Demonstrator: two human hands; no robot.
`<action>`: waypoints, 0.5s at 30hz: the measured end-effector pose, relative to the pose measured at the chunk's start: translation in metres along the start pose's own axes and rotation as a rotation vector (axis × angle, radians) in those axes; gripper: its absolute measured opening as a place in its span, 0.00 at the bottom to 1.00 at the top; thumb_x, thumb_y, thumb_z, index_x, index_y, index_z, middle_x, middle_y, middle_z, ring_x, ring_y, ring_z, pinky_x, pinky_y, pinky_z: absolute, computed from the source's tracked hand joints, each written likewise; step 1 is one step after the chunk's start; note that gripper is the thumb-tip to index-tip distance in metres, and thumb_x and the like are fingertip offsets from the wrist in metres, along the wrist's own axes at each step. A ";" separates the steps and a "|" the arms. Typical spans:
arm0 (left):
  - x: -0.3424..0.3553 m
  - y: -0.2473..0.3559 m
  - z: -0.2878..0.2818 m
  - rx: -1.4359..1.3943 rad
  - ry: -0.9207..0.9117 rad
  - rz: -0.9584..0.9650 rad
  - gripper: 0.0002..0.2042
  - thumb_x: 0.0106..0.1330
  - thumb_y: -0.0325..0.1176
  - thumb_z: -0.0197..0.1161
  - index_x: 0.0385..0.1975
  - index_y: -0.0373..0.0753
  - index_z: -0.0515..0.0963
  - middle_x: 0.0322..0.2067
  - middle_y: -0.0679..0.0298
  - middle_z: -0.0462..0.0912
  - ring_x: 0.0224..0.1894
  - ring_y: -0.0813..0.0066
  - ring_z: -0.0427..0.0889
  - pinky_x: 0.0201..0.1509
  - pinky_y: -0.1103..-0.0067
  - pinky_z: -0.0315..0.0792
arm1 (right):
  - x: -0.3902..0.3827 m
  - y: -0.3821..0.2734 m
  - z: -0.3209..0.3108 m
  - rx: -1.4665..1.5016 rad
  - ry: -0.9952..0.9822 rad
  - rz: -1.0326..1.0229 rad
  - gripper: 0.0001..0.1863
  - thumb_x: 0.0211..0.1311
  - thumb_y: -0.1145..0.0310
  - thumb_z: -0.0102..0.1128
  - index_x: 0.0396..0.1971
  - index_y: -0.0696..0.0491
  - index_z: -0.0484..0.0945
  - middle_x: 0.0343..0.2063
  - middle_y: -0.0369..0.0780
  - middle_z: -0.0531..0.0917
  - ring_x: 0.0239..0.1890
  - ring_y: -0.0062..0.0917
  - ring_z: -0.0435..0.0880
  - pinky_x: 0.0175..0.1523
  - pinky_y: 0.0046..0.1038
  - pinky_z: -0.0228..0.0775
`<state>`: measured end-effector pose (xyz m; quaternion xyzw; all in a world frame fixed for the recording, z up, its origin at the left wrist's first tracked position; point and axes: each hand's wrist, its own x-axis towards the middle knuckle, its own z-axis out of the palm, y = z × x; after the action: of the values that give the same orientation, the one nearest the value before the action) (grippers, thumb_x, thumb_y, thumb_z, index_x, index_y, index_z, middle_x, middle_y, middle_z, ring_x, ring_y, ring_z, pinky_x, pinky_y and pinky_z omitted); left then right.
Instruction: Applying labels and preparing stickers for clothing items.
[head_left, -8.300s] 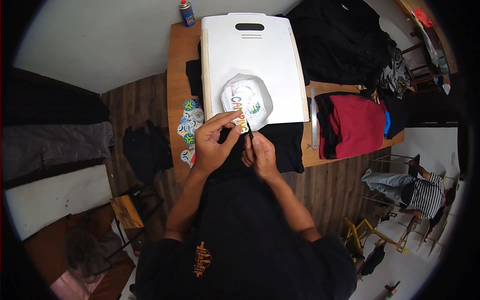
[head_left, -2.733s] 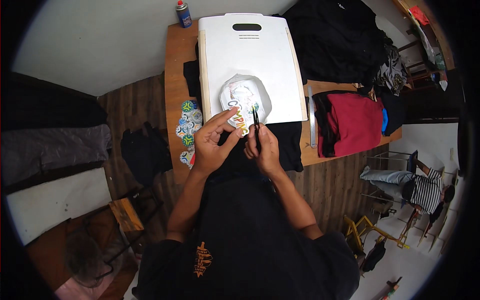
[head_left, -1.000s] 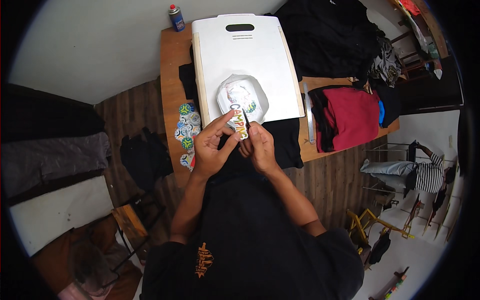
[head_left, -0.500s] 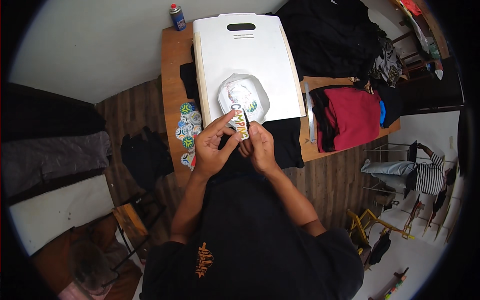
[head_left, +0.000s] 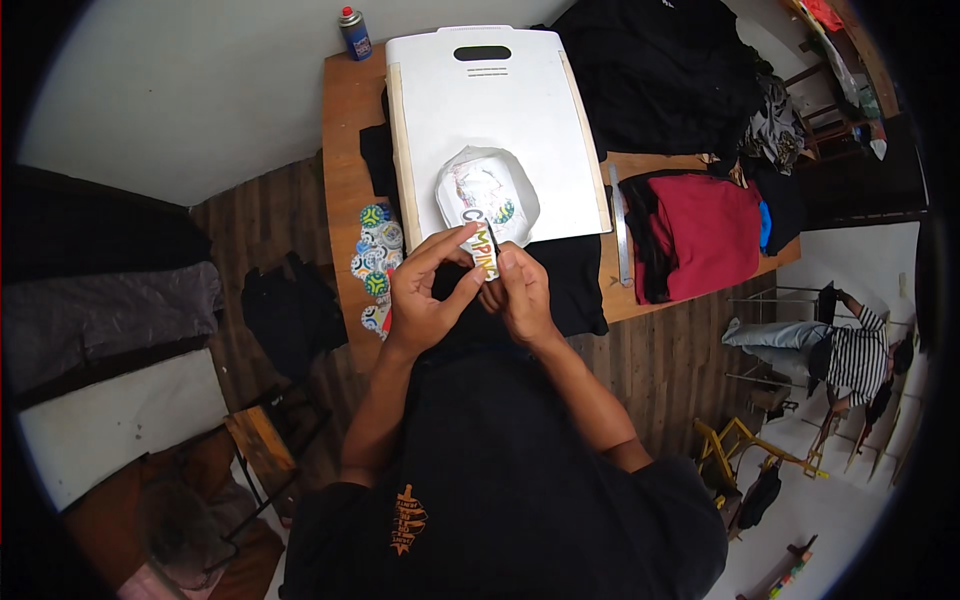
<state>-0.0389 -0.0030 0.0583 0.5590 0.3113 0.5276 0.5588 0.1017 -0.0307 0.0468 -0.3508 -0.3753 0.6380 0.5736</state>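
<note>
Between my two hands is a white strip with bold coloured lettering [head_left: 480, 248], held above the near rim of a white bowl-like container [head_left: 530, 217]. My left hand [head_left: 425, 290] pinches it along its left side with thumb and index finger. My right hand [head_left: 522, 295] is closed at its lower right, around a slim dark tool [head_left: 493, 238] lying along the strip's right edge. The tool's kind is hard to make out, its grip being hidden in my fingers. Scraps and a round patterned piece [head_left: 504, 211] lie inside the container.
Beneath the container is a white board with a handle slot [head_left: 495, 110], on a wooden table [head_left: 345, 150]. Round patterned stickers [head_left: 376, 262] lie left; a spray can [head_left: 354, 35] stands behind. Rightward are a metal ruler [head_left: 621, 230], red cloth [head_left: 705, 235] and black cloth [head_left: 650, 80]. Another person [head_left: 855, 350] stands far right.
My left fingers have shifted slightly up the strip, covering another part of its lettering. My right hand barely moves. The person at far right has lowered an arm.
</note>
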 end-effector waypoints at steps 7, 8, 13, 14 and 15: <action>0.002 -0.008 0.004 -0.101 0.194 -0.030 0.13 0.61 0.16 0.62 0.47 0.25 0.78 0.44 0.54 0.80 0.41 0.77 0.81 0.49 0.83 0.73 | -0.002 -0.001 0.000 0.090 -0.024 0.046 0.17 0.76 0.58 0.39 0.31 0.55 0.67 0.12 0.28 0.58 0.12 0.11 0.52 0.19 0.19 0.46; 0.003 -0.008 0.004 -0.101 0.193 -0.030 0.13 0.61 0.16 0.62 0.47 0.25 0.78 0.44 0.54 0.80 0.41 0.77 0.81 0.49 0.83 0.73 | -0.002 0.000 0.000 0.091 -0.024 0.045 0.17 0.76 0.58 0.39 0.31 0.55 0.67 0.12 0.28 0.58 0.12 0.11 0.52 0.19 0.19 0.46; 0.003 -0.004 0.006 -0.171 0.252 -0.032 0.12 0.59 0.14 0.62 0.43 0.25 0.79 0.39 0.55 0.81 0.42 0.77 0.81 0.48 0.84 0.75 | -0.003 0.002 0.000 0.063 -0.027 0.051 0.19 0.75 0.54 0.40 0.31 0.54 0.66 0.11 0.29 0.57 0.11 0.13 0.51 0.19 0.21 0.45; 0.002 -0.004 0.006 -0.171 0.252 -0.033 0.12 0.59 0.14 0.62 0.43 0.25 0.79 0.39 0.55 0.81 0.42 0.77 0.81 0.48 0.84 0.75 | -0.004 0.001 0.000 0.063 -0.027 0.052 0.19 0.75 0.54 0.40 0.31 0.54 0.66 0.11 0.29 0.57 0.11 0.13 0.51 0.19 0.21 0.45; 0.002 -0.004 0.006 -0.171 0.249 -0.048 0.12 0.59 0.14 0.63 0.43 0.25 0.79 0.39 0.55 0.81 0.41 0.77 0.81 0.48 0.84 0.75 | -0.004 0.001 0.000 0.058 -0.031 0.048 0.19 0.75 0.54 0.40 0.31 0.54 0.66 0.11 0.29 0.57 0.11 0.13 0.51 0.19 0.21 0.45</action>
<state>-0.0322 -0.0022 0.0562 0.4321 0.3453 0.6040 0.5738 0.1015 -0.0348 0.0464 -0.3332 -0.3570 0.6676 0.5620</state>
